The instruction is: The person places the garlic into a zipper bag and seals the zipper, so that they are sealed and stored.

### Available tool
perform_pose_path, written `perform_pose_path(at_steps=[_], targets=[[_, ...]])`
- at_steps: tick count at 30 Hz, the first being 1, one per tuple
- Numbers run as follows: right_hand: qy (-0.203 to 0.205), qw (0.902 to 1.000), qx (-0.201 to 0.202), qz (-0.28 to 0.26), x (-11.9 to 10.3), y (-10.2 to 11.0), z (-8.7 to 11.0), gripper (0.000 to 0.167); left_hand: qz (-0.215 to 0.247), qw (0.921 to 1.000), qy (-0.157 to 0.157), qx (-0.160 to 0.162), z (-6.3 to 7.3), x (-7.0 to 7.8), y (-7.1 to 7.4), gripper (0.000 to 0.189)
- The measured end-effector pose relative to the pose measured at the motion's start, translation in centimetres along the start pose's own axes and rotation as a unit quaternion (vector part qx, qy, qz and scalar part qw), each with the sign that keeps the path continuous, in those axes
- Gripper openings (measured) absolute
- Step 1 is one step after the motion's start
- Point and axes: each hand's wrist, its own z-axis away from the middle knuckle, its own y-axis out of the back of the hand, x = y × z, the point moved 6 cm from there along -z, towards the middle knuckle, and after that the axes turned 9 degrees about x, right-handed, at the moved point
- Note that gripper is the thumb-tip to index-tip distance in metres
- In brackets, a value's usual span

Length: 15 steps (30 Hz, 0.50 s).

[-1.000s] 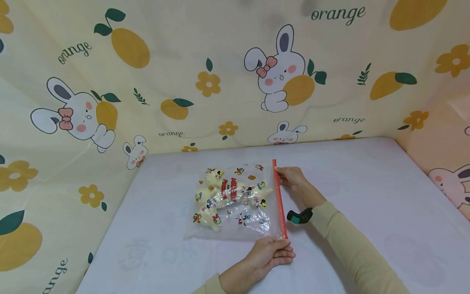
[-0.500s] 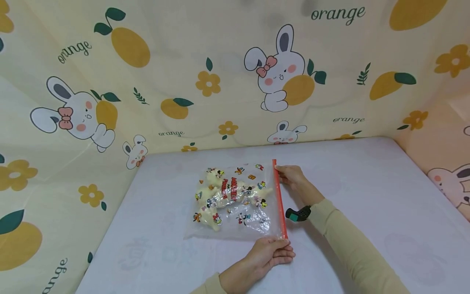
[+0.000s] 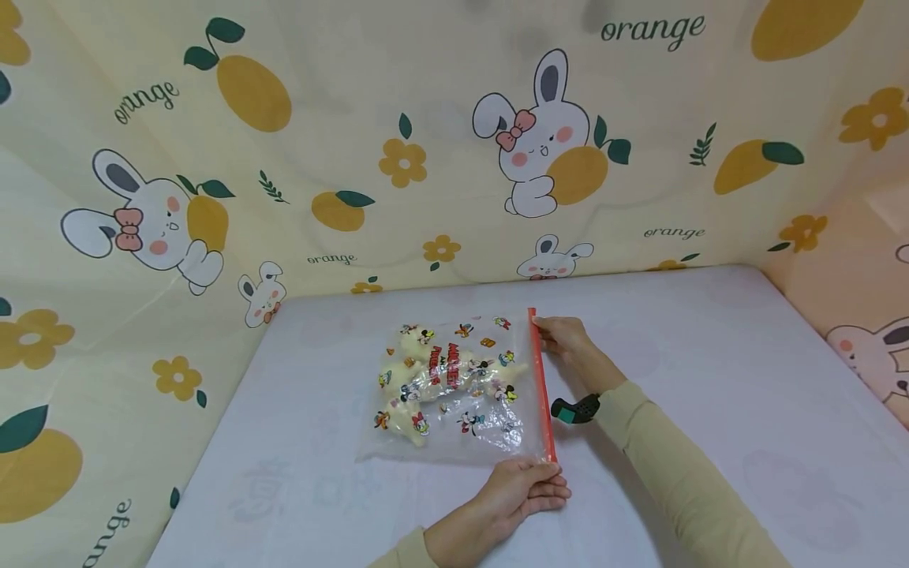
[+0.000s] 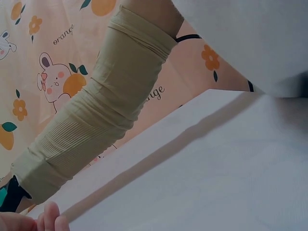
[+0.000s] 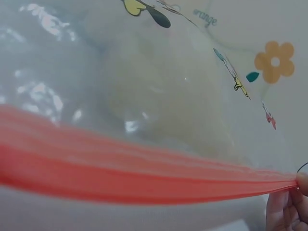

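A clear zip bag (image 3: 490, 442) printed with small cartoon figures lies flat mid-table, its red zip strip (image 3: 541, 379) along the right side. Inside shows a cream-coloured, lobed soft object (image 3: 401, 422), partly covered by the print; its kind is unclear. My left hand (image 3: 507, 493) pinches the strip's near corner between thumb and fingers. Close to the far end, my right hand (image 3: 568, 339) pinches the same strip. In the right wrist view the red strip (image 5: 144, 185) runs across to the right hand's fingertips (image 5: 279, 209). Only the left hand's fingertips (image 4: 50, 219) show in the left wrist view.
The table (image 3: 284, 505) has a pale, faintly patterned cover. Behind it hangs a cream cloth (image 3: 426, 95) printed with rabbits and oranges, which also closes off both sides. A dark wrist camera (image 3: 577, 409) sits on the right wrist, next to the strip.
My right hand has slid slightly toward the far end of the strip, its forearm shifting a little left. My left hand and the bag stay put.
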Motion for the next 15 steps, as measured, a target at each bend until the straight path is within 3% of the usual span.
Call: perform_pose_path(at_steps=[8,15], targets=[[-0.003,1.0,0.004,0.0,0.07,0.11,-0.46,0.046,-0.009,0.9999,0.004,0.001,-0.01,-0.12,0.13,0.025],[-0.009,0.9998,0.013,-0.007,-0.15,0.33,-0.76,0.046,-0.001,0.9999,-0.013,-0.007,0.0,-0.09,0.08,0.023]])
